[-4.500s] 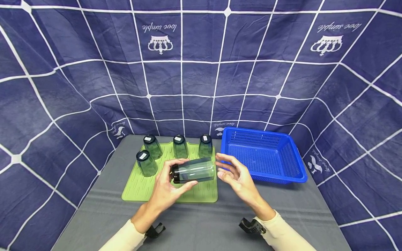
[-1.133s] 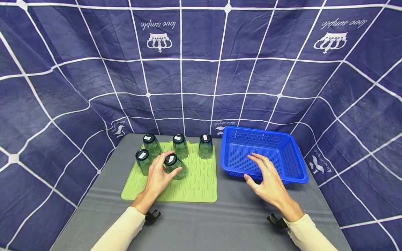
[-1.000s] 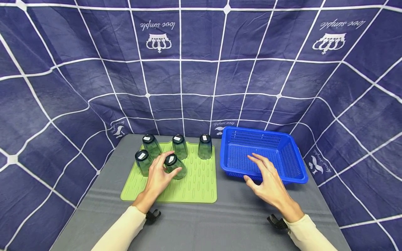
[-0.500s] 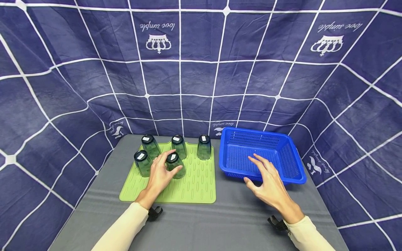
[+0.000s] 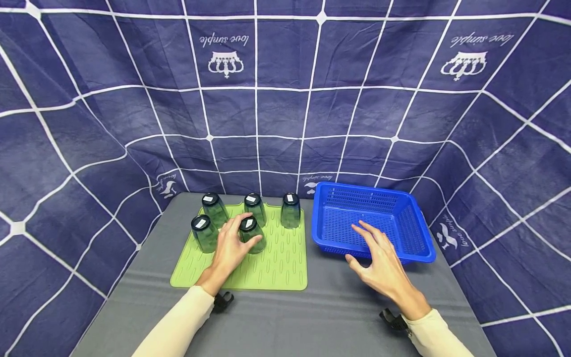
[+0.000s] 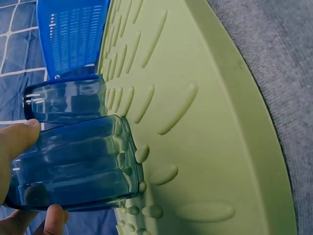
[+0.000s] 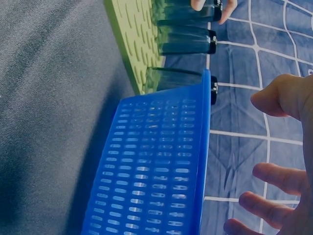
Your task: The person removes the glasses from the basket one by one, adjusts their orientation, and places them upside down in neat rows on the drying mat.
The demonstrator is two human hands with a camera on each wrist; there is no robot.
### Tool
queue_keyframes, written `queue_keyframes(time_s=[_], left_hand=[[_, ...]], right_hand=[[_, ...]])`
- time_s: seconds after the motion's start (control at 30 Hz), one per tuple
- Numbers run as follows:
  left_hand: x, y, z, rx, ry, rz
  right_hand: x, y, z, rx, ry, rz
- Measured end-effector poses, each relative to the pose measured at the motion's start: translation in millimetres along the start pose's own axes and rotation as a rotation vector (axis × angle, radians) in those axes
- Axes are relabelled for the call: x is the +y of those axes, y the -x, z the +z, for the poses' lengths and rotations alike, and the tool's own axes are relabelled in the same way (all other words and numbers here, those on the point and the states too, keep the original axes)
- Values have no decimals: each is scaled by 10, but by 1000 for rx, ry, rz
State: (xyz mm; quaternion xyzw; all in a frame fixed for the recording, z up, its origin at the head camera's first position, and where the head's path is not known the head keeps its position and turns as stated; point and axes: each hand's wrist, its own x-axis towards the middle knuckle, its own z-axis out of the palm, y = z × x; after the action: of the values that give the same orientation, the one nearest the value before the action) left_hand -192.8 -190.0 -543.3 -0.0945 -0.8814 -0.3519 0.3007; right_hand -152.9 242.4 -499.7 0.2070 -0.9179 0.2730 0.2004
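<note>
My left hand (image 5: 228,248) holds an upside-down dark blue-green drinking glass (image 5: 253,242) near its base, thumb on one side and fingers on the other. In the left wrist view that glass (image 6: 73,166) stands with its rim down on the green ridged mat (image 5: 281,272). On the mat's left side, close to the hand, is another upturned glass (image 5: 206,237). Behind stand three more: a left glass (image 5: 217,212), a middle glass (image 5: 256,212) and a right glass (image 5: 291,213). My right hand (image 5: 381,265) hovers with spread fingers by the basket's near edge, holding nothing.
A blue perforated plastic basket (image 5: 357,225) sits right of the mat on the grey cloth-covered table (image 5: 312,317). A dark blue checked curtain (image 5: 285,114) with white lines rises behind and along both sides.
Earlier the glass lay sideways, raised between both hands; it now stands upside down on the mat. Lately it has shifted slightly right and straightened in my left hand. My right hand moved right, toward the basket.
</note>
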Motion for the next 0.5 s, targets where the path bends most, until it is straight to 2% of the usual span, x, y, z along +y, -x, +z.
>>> queue_keyframes(time_s=[0.33,0.5], left_hand=[[68,-32,-61,-103,-138,-95],[76,-21,-87,-131,-192,-77]], right_hand=[[8,9,-1,11,5,-4],[15,18,16,6,11,-8]])
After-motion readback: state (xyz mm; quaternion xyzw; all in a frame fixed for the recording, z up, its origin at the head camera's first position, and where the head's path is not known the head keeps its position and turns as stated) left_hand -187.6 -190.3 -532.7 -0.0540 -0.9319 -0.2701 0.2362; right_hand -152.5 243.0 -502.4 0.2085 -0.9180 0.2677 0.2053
